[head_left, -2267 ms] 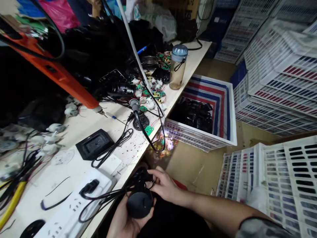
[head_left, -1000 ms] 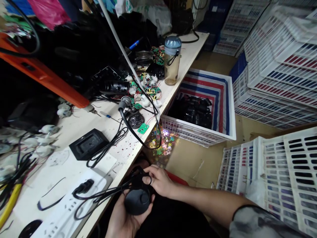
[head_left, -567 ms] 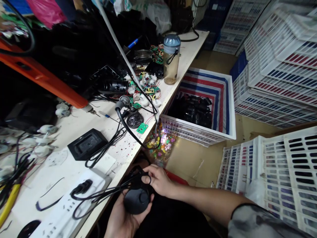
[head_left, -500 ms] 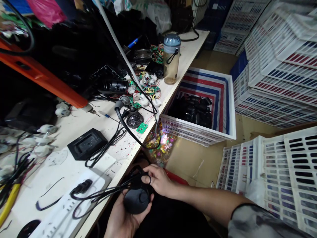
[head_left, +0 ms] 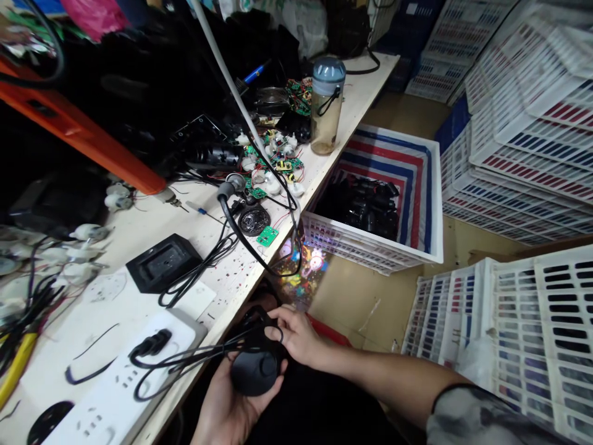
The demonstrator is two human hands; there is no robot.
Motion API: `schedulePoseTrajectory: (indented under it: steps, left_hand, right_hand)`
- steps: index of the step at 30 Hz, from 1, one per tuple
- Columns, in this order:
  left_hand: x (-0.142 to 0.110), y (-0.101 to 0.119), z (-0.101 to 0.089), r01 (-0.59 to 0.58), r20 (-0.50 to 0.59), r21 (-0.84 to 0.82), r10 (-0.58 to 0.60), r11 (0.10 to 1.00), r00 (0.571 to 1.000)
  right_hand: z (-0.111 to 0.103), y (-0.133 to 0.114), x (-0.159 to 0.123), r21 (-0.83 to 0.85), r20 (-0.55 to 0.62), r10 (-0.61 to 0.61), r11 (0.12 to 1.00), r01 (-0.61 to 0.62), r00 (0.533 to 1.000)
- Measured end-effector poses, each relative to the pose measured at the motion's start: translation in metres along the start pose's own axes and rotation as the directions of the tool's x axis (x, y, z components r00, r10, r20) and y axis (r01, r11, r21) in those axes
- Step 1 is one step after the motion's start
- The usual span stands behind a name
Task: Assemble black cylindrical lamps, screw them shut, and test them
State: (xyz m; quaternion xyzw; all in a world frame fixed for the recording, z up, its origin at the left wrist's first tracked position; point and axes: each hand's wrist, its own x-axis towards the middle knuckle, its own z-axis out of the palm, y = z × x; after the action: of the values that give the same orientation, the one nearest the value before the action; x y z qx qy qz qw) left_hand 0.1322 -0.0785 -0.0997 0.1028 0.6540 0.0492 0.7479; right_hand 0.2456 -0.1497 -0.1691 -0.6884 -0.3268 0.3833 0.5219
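Note:
My left hand (head_left: 227,408) cups a round black device (head_left: 254,372) from below, just off the workbench's front edge. My right hand (head_left: 296,337) rests on the device's top, its fingers curled round a black cable (head_left: 204,355) that joins it there. The cable runs left over the bench edge to a black plug (head_left: 151,343) seated in a white power strip (head_left: 115,395). Coloured light spots (head_left: 303,272) fall on the floor in front of the device.
The wooden workbench (head_left: 152,232) carries a black socket block (head_left: 162,264), green circuit boards (head_left: 269,170), a speaker disc (head_left: 254,219), a water bottle (head_left: 327,105) and an orange tool (head_left: 83,133). A white crate (head_left: 370,253) of black parts sits on the floor. More crates (head_left: 519,321) stand at the right.
The hands and device stay almost still, shifting slightly as the view moves. The coloured light pattern on the floor changes shape and position.

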Motion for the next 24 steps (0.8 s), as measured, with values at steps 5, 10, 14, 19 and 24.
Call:
schedulePoseTrajectory:
  steps: [5, 10, 14, 19, 24]
  left_hand:
    - [0.0010, -0.0006, -0.0019, 0.004, 0.000, -0.012, -0.004, 1.000, 1.000]
    - [-0.0004, -0.0005, 0.0005, -0.010, 0.003, -0.002, 0.010, 1.000, 1.000]
    - [-0.0007, 0.0001, 0.0034, -0.010, 0.008, -0.001, 0.010, 1.000, 1.000]
    - [-0.0006, 0.0003, 0.0022, -0.009, 0.005, 0.007, 0.009, 1.000, 1.000]
    - [-0.0003, -0.0002, 0.0011, -0.013, 0.010, 0.011, 0.013, 1.000, 1.000]
  right_hand:
    - [-0.0002, -0.0004, 0.0001, 0.002, 0.000, 0.009, 1.000, -0.009, 1.000]
    - [0.0000, -0.0005, 0.0003, 0.005, 0.001, 0.017, 1.000, -0.017, 1.000]
    - [-0.0002, -0.0013, 0.0005, 0.008, -0.001, 0.018, 1.000, -0.018, 1.000]
    - [-0.0004, -0.0009, 0.0002, 0.008, 0.002, 0.015, 1.000, -0.015, 1.000]
    - [0.0003, 0.0018, 0.0004, 0.005, -0.004, 0.006, 1.000, -0.005, 1.000]
